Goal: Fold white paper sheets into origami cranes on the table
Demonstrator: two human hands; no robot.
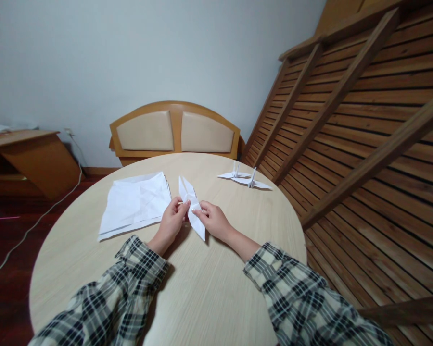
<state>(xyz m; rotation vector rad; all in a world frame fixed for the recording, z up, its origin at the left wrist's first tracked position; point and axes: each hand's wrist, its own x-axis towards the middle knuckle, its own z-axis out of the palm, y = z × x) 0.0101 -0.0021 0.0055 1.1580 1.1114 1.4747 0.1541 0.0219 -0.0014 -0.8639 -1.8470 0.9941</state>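
Plaid sleeves [104,302] near, left hand [171,221] and right hand [217,222] pinching folded paper [191,196], sheets [133,204] left, paper cranes [252,183] far right

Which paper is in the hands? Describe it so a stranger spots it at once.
On the round table, look between the paper stack on the left and the two paper cranes at the far right. There the left hand and right hand pinch a slim, pointed folded paper. It is the only paper being held; the stack lies flat, the cranes sit untouched.
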